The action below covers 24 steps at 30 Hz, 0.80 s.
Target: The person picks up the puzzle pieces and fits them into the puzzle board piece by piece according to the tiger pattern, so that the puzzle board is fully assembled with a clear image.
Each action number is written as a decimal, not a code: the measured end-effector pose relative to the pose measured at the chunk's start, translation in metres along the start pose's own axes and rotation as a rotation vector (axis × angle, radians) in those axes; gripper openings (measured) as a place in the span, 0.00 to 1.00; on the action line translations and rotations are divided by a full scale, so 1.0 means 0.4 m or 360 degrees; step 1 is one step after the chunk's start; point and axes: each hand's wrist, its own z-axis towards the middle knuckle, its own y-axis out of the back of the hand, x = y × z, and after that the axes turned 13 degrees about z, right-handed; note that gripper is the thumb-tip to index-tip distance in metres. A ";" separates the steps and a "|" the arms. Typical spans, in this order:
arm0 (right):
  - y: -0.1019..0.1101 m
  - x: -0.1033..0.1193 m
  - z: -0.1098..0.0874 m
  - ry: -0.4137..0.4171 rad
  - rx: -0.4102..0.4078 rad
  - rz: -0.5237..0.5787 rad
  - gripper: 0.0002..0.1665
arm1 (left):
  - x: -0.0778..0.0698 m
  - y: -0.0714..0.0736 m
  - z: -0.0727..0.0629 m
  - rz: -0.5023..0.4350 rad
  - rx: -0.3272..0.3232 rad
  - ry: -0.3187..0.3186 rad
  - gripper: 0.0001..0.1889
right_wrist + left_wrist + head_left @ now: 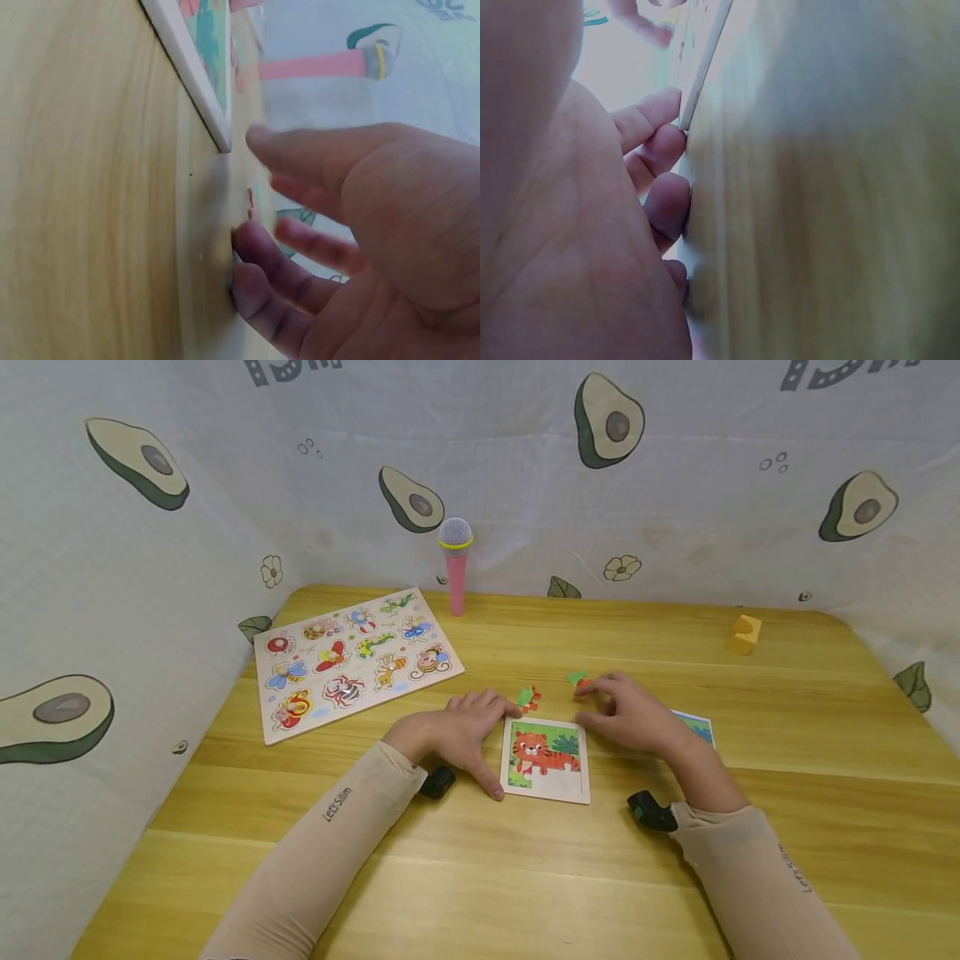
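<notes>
A small square tiger jigsaw puzzle (546,758) lies flat on the table, its lower part partly bare. My left hand (468,735) is spread along its left side, thumb by the lower corner and a fingertip by the upper one. In the left wrist view, fingertips (669,201) rest on the table beside the board's edge. My right hand (630,714) hovers past the upper right corner, fingers bent over a loose green-and-orange puzzle piece (579,680). The right wrist view shows thumb and fingers apart. Another loose puzzle piece (528,699) lies above the board.
A wooden insect peg puzzle (360,660) lies at the back left. Behind it a pink toy microphone (456,568) stands upright. A yellow block (745,635) sits at the back right. Partly behind my right wrist lies a blue picture card (699,727).
</notes>
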 end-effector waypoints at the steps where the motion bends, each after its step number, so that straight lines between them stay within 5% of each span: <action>1: 0.000 -0.002 0.000 0.0020 -0.0023 -0.0021 0.24 | 0.000 -0.001 0.001 0.0001 -0.0001 0.0000 0.59; 10: -0.006 -0.014 0.009 0.0132 -0.0031 -0.0132 0.23 | 0.002 -0.004 0.002 0.0007 -0.0001 -0.0005 0.59; 24: -0.003 -0.014 0.005 -0.0102 -0.0132 -0.0215 0.31 | 0.002 -0.005 0.002 0.0008 -0.0003 0.0000 0.60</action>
